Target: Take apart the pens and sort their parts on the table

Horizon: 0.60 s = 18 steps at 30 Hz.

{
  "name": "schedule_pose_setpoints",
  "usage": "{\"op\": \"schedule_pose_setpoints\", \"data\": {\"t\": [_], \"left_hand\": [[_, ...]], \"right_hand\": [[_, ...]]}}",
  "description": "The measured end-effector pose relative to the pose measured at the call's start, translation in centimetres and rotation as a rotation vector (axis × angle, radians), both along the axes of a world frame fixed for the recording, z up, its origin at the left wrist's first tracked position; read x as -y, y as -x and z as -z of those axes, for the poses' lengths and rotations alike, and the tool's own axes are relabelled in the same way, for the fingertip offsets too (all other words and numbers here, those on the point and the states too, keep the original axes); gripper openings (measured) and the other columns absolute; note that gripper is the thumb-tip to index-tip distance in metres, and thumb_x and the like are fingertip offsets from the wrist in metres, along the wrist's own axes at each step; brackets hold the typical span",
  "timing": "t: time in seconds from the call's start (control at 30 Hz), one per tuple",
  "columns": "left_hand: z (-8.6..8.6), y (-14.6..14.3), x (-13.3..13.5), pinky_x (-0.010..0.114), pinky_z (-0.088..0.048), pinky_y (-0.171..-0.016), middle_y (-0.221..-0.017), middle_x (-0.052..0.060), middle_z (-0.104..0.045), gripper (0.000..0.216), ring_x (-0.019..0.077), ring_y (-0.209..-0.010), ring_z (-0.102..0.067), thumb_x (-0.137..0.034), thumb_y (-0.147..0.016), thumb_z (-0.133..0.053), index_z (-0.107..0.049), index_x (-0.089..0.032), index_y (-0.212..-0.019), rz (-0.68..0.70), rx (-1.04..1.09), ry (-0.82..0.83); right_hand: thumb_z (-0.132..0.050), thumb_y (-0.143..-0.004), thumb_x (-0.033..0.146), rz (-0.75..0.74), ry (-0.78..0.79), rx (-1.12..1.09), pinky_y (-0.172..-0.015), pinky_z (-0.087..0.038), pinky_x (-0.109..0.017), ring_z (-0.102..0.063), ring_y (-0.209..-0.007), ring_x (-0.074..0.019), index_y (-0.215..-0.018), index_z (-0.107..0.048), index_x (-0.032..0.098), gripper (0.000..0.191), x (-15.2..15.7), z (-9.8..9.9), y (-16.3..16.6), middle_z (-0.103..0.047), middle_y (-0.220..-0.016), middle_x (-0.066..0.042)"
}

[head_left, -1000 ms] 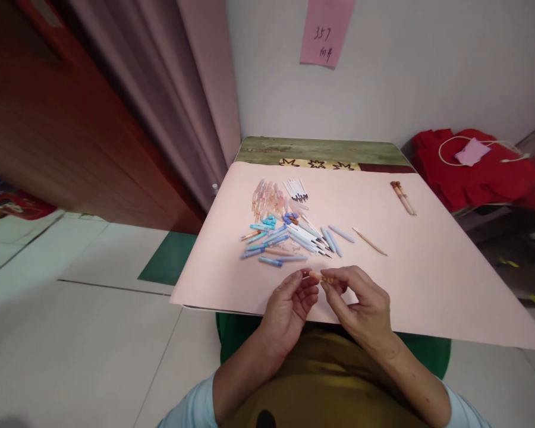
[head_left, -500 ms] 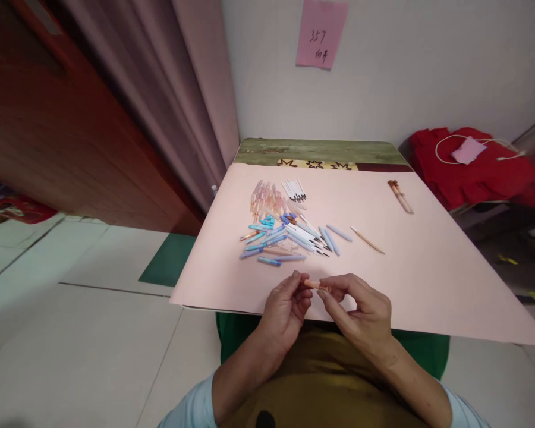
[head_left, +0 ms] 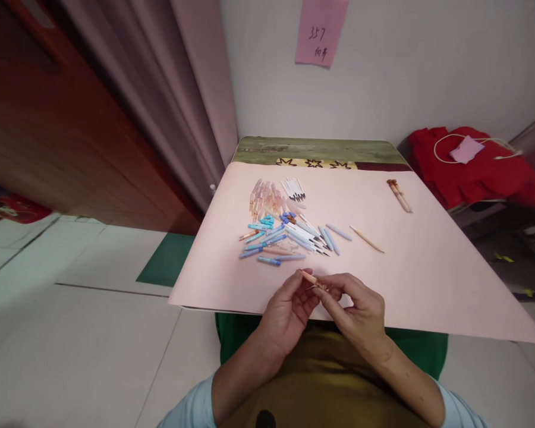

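Near the table's front edge, my left hand (head_left: 286, 312) pinches one end of a short peach-orange pen barrel (head_left: 309, 277). My right hand (head_left: 359, 310) closes thumb and fingertips on its other end, where a small brownish part shows; its exact shape is too small to make out. Just beyond my hands lies a heap of blue and turquoise pen barrels (head_left: 263, 245), with white refills (head_left: 304, 236) with dark tips beside it. Right of the heap rests a peach pen lower half (head_left: 368, 239) with a white refill sticking out.
Clear pinkish pen parts (head_left: 265, 199) and a bundle of white refills (head_left: 293, 189) lie farther back. Peach pens with brown tops (head_left: 400, 197) rest at the far right. Pink paper (head_left: 437, 285) covers the table; red cloth (head_left: 477, 172) with a white cable is beyond its right side.
The peach barrel has tilted, its left end now higher and its right end lower. My left fingers have curled closer underneath, and my right hand has shifted slightly left.
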<state>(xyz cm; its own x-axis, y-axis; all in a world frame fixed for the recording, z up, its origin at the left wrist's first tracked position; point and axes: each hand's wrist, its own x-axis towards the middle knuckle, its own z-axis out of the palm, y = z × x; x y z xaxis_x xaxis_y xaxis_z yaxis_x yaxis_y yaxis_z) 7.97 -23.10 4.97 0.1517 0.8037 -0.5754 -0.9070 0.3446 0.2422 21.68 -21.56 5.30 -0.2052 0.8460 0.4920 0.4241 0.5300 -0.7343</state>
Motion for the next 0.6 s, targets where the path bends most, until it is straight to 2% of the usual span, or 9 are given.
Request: {"op": "schedule_pose_setpoints", "data": {"t": [0.2, 0.3, 0.4, 0.5, 0.6], "left_hand": [[-0.5, 1.3, -0.5, 0.017, -0.057, -0.061, -0.081, 0.007, -0.073, 0.013, 0.0105, -0.068, -0.069, -0.015, -0.092, -0.059, -0.069, -0.008, -0.087, -0.047, -0.037, 0.099], [-1.3, 3.0, -1.2, 0.015, -0.055, -0.054, -0.079, 0.006, -0.073, 0.013, 0.0088, -0.061, -0.068, -0.014, -0.092, -0.057, -0.067, -0.008, -0.088, -0.127, -0.078, 0.191], [-2.2, 4.9, -2.0, 0.014, -0.055, -0.052, -0.076, 0.004, -0.072, 0.013, 0.0086, -0.06, -0.068, -0.014, -0.094, -0.054, -0.066, -0.009, -0.089, -0.206, -0.101, 0.203], [-2.7, 6.3, -2.9, 0.014, -0.056, -0.052, -0.073, 0.004, -0.071, 0.016, 0.0089, -0.06, -0.068, -0.013, -0.095, -0.051, -0.065, -0.01, -0.087, -0.249, -0.124, 0.19], [-3.0, 7.2, -3.7, 0.014, -0.056, -0.053, -0.072, 0.003, -0.07, 0.019, 0.0084, -0.059, -0.067, -0.014, -0.097, -0.048, -0.064, -0.01, -0.088, -0.277, -0.138, 0.19]], "right_hand": [[-0.068, -0.086, 0.021, -0.042, -0.003, 0.007, -0.06, -0.05, -0.025, -0.057, -0.059, -0.0108, -0.104, -0.068, 0.021, 0.017, -0.3, -0.1, 0.2, -0.066, -0.078, 0.0], [-0.066, -0.088, 0.021, 0.008, -0.008, -0.003, -0.06, -0.049, -0.026, -0.058, -0.06, -0.0119, -0.1, -0.068, 0.021, 0.013, -0.8, 0.0, -0.3, -0.067, -0.078, -0.002], [-0.064, -0.088, 0.022, 0.064, 0.03, 0.018, -0.053, -0.045, -0.023, -0.056, -0.058, -0.0111, -0.096, -0.069, 0.021, 0.009, -1.8, 0.8, -0.8, -0.067, -0.077, -0.002], [-0.063, -0.089, 0.025, 0.068, 0.046, 0.13, -0.053, -0.044, -0.022, -0.057, -0.058, -0.01, -0.093, -0.071, 0.021, 0.009, -3.2, 2.1, -0.9, -0.067, -0.077, -0.001], [-0.06, -0.09, 0.026, 0.074, -0.013, 0.309, -0.059, -0.044, -0.022, -0.061, -0.063, -0.0101, -0.091, -0.072, 0.022, 0.012, -4.4, 3.3, -0.3, -0.069, -0.081, 0.0]]}}
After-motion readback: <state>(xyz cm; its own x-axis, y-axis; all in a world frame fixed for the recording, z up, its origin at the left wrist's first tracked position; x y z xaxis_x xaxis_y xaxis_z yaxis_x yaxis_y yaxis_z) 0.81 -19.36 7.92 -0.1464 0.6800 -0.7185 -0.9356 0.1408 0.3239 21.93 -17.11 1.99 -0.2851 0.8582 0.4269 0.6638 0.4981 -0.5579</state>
